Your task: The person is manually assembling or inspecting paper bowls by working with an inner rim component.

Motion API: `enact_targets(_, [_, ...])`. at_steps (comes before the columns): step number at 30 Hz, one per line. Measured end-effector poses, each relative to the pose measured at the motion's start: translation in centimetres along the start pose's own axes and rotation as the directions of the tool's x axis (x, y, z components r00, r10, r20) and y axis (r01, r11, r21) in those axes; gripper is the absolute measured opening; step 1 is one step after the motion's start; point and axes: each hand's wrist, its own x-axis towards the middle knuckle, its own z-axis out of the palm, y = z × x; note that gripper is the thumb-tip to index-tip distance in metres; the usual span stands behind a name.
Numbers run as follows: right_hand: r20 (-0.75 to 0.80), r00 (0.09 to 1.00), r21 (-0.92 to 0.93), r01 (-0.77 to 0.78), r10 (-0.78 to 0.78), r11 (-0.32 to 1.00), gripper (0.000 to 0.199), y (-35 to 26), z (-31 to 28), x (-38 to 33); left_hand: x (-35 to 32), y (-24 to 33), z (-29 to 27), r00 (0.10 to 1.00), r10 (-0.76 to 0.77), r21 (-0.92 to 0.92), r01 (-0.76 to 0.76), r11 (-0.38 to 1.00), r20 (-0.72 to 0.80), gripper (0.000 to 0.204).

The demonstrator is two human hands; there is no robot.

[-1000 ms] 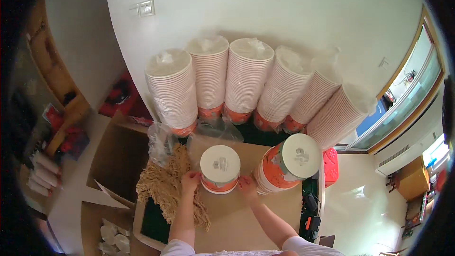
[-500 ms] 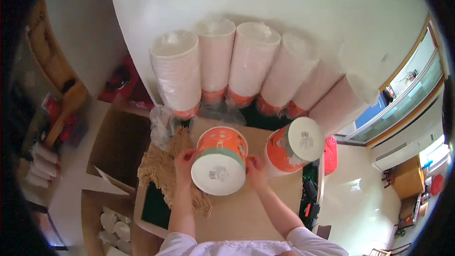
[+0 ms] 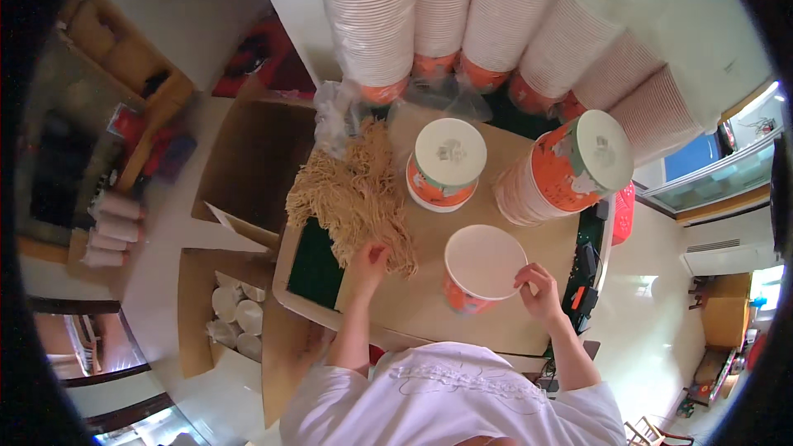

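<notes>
A round paper tub (image 3: 483, 263), orange outside and white inside, stands mouth up near the front of the board. My right hand (image 3: 538, 291) pinches its rim on the right side. At the lower edge of a pile of tan shredded paper (image 3: 351, 190), my left hand (image 3: 368, 266) has its fingers curled together; whether strands are between them I cannot make out. Farther back, a second orange tub (image 3: 446, 163) rests upside down, its white base up. To its right stands a short stack of upside-down tubs (image 3: 566, 167), leaning a little.
Tall plastic-wrapped stacks of white tubs (image 3: 372, 29) line the wall at the back. Clear plastic wrap (image 3: 334, 116) lies beside the shredded paper. Open cardboard boxes (image 3: 248, 165) stand at the left, one holding white round pieces (image 3: 248, 314). Black and orange items (image 3: 585, 297) edge the table's right.
Both hands held an upside-down tub; now one tub stands upside down behind, and another is mouth up at my right hand. My left hand is off the tubs, by the shredded paper. The view has shifted.
</notes>
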Motion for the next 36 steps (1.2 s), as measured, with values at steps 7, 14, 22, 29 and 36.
enact_targets(7, [0.022,0.999,-0.178,0.036,-0.033,0.983,0.018,2.0,0.5,-3.6,2.7,0.1,-1.6,0.964,0.130,0.240,-0.073,0.968,-0.232,0.016])
enact_targets(14, [-0.014,1.000,-0.184,-0.020,0.018,0.983,0.022,2.1,0.0,-4.7,7.8,1.7,-4.3,0.834,0.494,0.671,-0.222,0.707,-0.245,0.010])
enact_targets(22, [-0.119,0.992,-0.016,-0.044,0.042,0.999,0.022,-1.3,1.5,-6.3,-0.8,9.0,-3.9,0.749,0.662,0.411,-0.597,0.689,-0.022,0.009])
enact_targets(29, [0.454,0.769,0.711,-0.617,0.450,0.336,0.028,-3.5,11.5,-5.7,-13.7,10.5,2.6,0.836,0.464,0.216,-0.530,0.820,0.292,0.007])
enact_targets(36, [0.410,0.827,0.722,-0.552,0.384,0.417,0.022,-4.8,10.9,-5.9,-16.4,9.0,3.7,0.804,0.533,0.214,-0.587,0.781,0.263,0.008])
